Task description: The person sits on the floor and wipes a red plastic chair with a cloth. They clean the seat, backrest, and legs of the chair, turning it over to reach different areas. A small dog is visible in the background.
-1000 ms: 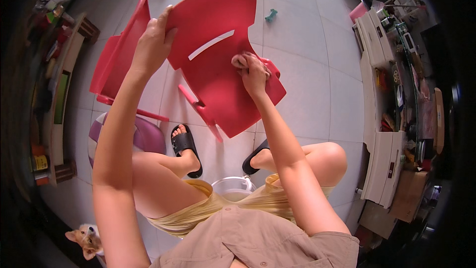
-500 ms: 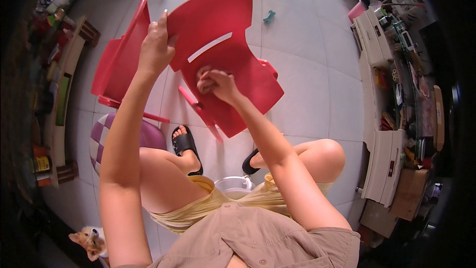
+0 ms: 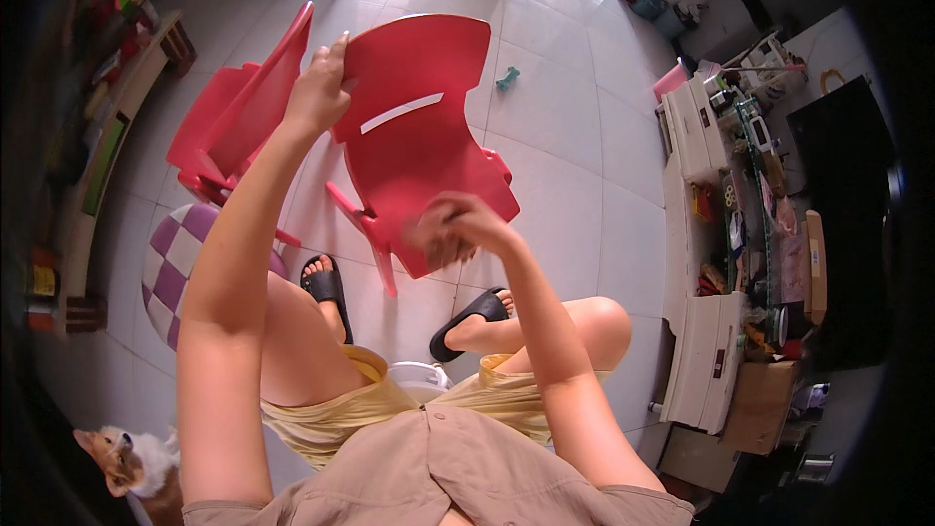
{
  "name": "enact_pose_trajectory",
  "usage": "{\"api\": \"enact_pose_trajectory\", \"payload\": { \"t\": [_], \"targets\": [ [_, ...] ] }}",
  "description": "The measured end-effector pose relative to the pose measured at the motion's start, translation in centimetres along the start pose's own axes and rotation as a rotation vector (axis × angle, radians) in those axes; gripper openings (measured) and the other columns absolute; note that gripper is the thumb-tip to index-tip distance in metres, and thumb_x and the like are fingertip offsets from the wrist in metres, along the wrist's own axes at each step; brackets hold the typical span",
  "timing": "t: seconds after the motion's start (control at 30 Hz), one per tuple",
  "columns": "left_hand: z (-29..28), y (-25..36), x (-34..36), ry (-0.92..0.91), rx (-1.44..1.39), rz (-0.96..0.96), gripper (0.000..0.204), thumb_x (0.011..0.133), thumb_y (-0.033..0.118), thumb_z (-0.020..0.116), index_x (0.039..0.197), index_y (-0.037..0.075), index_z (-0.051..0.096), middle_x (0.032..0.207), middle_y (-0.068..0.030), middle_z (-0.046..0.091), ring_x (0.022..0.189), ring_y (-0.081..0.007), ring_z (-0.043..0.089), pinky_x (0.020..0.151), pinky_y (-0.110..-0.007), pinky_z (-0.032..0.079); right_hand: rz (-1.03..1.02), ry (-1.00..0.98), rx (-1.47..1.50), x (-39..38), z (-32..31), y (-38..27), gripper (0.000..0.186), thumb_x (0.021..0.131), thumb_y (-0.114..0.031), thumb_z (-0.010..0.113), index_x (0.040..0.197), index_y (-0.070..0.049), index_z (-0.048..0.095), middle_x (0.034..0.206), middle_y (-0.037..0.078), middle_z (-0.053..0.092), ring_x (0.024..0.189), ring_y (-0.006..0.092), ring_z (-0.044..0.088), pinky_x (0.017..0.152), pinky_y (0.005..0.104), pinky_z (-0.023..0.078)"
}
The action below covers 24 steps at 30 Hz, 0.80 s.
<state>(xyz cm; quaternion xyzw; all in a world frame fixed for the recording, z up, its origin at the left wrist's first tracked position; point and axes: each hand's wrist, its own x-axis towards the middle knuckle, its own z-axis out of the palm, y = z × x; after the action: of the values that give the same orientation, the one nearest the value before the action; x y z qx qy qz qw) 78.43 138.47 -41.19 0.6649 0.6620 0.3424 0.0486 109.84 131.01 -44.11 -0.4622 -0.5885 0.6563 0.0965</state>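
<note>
A red plastic chair (image 3: 419, 161) with a slot in its backrest stands in front of me. My left hand (image 3: 319, 90) is closed around the upper left edge of that backrest. Over the near end of the seat, my right hand (image 3: 463, 226) is bent with its fingers curled together. Motion smears it; a crumpled brownish thing seems to be in the fingers, but its kind is unclear. Whether this hand touches the seat cannot be told. Left of the chair stands a second red chair (image 3: 243, 102), turned sideways.
A purple-and-white checkered stool (image 3: 180, 258) is by my left knee. Between my legs sits a white bucket (image 3: 419, 377), partly hidden. A dog (image 3: 136, 463) is at lower left. A teal toy bone (image 3: 507, 78) lies on the tiles. Cream drawers (image 3: 696, 360) line the right.
My right hand has moved from the seat's rear, near the backrest, toward its near end. My left hand keeps its hold on the backrest. The whole view has shifted.
</note>
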Motion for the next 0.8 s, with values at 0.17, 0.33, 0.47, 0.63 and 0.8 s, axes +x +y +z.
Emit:
{"api": "enact_pose_trajectory", "payload": {
  "t": [0.17,0.33,0.47,0.63,0.8],
  "targets": [
    [0.1,0.8,0.0,-0.004,0.000,-0.009,0.071,0.091,0.013,0.070,0.154,0.011,0.037,0.124,-0.0220,0.057,0.110,-0.0404,0.064,0.096,-0.047,0.052,-0.258,0.650,0.430,4.6,-4.3,6.0,0.032,0.094,0.002,0.054,0.125,-0.005,0.057,0.109,0.017,0.071,0.067,0.0244,0.072,0.049,0.0348,0.057],
    [0.0,0.2,-0.4,-0.004,-0.008,-0.013,0.069,0.092,0.013,0.069,0.153,0.012,0.038,0.124,-0.0215,0.057,0.108,-0.0399,0.065,0.095,-0.047,0.053,-0.240,0.809,0.118,7.0,-0.7,7.2,0.041,0.088,0.008,0.054,0.125,-0.009,0.062,0.127,0.013,0.067,0.092,0.0251,0.073,0.060,0.0327,0.062],
    [0.0,0.1,-0.4,-0.001,-0.031,0.014,0.067,0.092,0.013,0.069,0.152,0.012,0.039,0.124,-0.0207,0.058,0.107,-0.0398,0.065,0.094,-0.047,0.053,-0.571,0.843,-0.882,11.0,-0.6,8.8,0.057,0.074,0.006,0.065,0.128,-0.010,0.064,0.130,0.011,0.067,0.125,0.0300,0.057,0.099,0.0426,0.049],
    [0.1,0.3,-0.5,0.008,0.005,0.028,0.067,0.092,0.013,0.069,0.152,0.012,0.039,0.123,-0.0201,0.058,0.107,-0.0396,0.065,0.093,-0.047,0.053,-0.556,0.705,-0.923,13.9,0.9,7.6,0.062,0.070,0.004,0.063,0.127,-0.020,0.068,0.126,0.006,0.067,0.119,0.0319,0.056,0.102,0.0448,0.043],
    [0.0,0.2,-0.5,0.002,-0.018,0.006,0.066,0.092,0.013,0.069,0.152,0.012,0.039,0.121,-0.0202,0.058,0.107,-0.0391,0.064,0.092,-0.047,0.054,-0.572,0.436,-1.179,11.5,0.8,7.1,0.063,0.072,0.001,0.065,0.130,-0.024,0.067,0.128,0.003,0.062,0.119,0.0300,0.054,0.097,0.0438,0.043]
  ]
}}
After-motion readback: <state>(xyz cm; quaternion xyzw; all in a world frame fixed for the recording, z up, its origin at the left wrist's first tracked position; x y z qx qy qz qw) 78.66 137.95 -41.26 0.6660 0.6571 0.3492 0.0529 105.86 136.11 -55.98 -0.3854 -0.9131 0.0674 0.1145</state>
